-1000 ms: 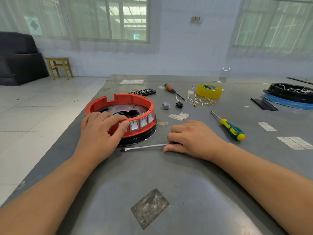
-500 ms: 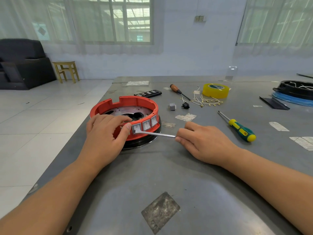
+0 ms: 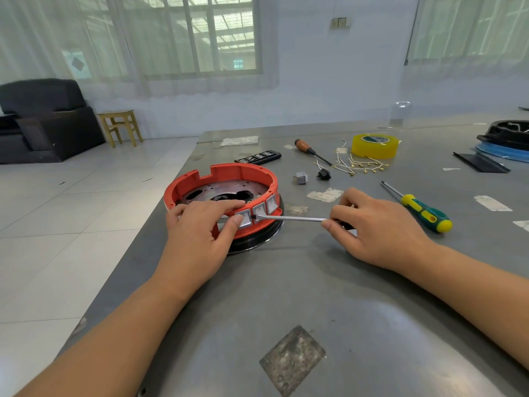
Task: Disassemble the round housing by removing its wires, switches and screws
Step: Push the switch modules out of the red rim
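At the far left, off the desk (image 3: 372, 296), a dark armchair (image 3: 43, 118) and a small wooden stool (image 3: 120, 126) stand on the tiled floor. The round housing (image 3: 220, 179), red with a black base ring, sits near the desk's left edge. The left hand (image 3: 200, 239) rests on its near rim, fingers draped over the top and the thumb pressing the outer wall just beside a row of silver switches (image 3: 259, 210); its grip is on the housing. A thin metal tool (image 3: 289, 218) runs almost level from the switches rightward, its flat tip touching the housing wall between two of the switches. The right hand (image 3: 378, 227) pinches the tool's other end between thumb and forefinger, the remaining fingers curled on the desk, so its grip is clenched round the tool.

Behind the housing lies a black remote control (image 3: 258, 157). To its right are a screwdriver with a brown wooden handle (image 3: 309, 150), a loose grey switch (image 3: 300, 177) and a small black part (image 3: 324, 174), then a scatter of short wires with brass terminals (image 3: 360, 165). A roll of yellow tape (image 3: 374, 145) stands behind those wires. Just right of the right hand lies a green and yellow screwdriver (image 3: 420, 209), apart from the fingers. At the far right edge sits another black round unit on a blue ring (image 3: 506, 141), with a flat black piece (image 3: 479, 161) in front of it.
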A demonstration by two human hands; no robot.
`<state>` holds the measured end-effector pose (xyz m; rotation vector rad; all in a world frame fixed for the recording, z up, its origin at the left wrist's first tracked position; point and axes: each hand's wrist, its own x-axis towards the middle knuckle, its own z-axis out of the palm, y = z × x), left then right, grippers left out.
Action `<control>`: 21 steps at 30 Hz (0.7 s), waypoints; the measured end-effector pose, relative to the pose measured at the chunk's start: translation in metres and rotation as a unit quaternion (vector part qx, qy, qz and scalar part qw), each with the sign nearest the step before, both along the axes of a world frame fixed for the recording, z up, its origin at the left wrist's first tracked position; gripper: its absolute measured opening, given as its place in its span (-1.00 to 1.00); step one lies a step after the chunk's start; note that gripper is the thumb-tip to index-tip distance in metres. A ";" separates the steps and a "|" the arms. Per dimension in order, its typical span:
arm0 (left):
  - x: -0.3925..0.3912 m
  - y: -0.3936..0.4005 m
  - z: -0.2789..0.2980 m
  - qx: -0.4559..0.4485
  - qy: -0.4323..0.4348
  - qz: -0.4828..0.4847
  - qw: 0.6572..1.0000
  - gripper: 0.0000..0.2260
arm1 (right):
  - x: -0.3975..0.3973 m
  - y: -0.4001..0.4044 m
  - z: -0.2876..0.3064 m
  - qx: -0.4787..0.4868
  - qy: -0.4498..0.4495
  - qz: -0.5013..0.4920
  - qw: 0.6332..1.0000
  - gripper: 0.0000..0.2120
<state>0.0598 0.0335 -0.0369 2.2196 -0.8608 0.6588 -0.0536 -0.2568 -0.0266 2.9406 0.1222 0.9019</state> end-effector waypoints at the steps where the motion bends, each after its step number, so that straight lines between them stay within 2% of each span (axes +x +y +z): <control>1: 0.000 -0.001 0.000 -0.005 0.001 0.001 1.000 -0.78 | -0.001 0.000 0.000 0.000 0.002 -0.002 1.000 -0.58; 11: -0.003 -0.004 0.003 -0.015 0.020 0.008 1.000 -0.79 | -0.005 0.001 0.000 -0.005 0.014 -0.033 0.999 -0.53; 17: -0.002 -0.005 0.003 -0.039 0.045 -0.005 0.998 -0.79 | -0.003 0.005 -0.002 -0.011 0.045 -0.009 0.999 -0.49; 21: -0.002 -0.006 0.005 -0.030 0.048 -0.008 0.998 -0.76 | 0.006 0.001 0.001 -0.051 0.064 -0.014 0.997 -0.43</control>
